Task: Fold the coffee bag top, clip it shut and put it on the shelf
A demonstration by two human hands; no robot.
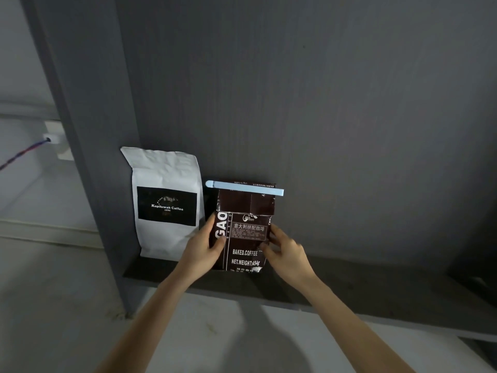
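Observation:
A dark brown coffee bag (246, 238) stands upright on the dark grey shelf (349, 286), its top folded down. A pale blue clip (243, 187) runs across the folded top and holds it closed. My left hand (207, 244) grips the bag's left side, thumb on the front. My right hand (285, 249) touches the bag's right edge with its fingers curled against it.
A white coffee bag (165, 203) with a black label stands just left of the brown one, almost touching it. The shelf's grey side panel (88, 130) rises at the left and its back wall (322, 103) behind. A wall socket with a cable (49, 140) is far left.

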